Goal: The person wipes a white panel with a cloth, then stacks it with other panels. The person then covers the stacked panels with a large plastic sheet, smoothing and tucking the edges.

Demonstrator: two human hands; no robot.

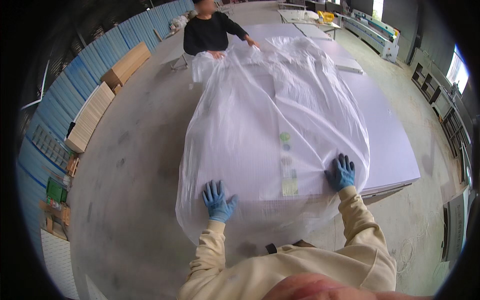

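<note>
A large sheet of clear plastic film [235, 135] drapes over a stack of pale boards [392, 145] and hangs past its near edge. My left hand [217, 201], in a blue glove, lies flat on the film near the front left corner, fingers spread. Toward the front right, my right hand [342, 172] presses on the film in a matching glove with darker fingertips, its fingers also apart. Creases in the plastic run toward the right hand. Under the film, a label with green marks [289, 187] shows between my hands.
Across the stack a person in a black top [207, 35] has both hands at the film's far edge. Long wooden panels [90, 120] lean by the blue wall at left. A long machine [370, 32] stands far right, shelving [452, 120] nearer. Cable [409, 252] lies on the floor.
</note>
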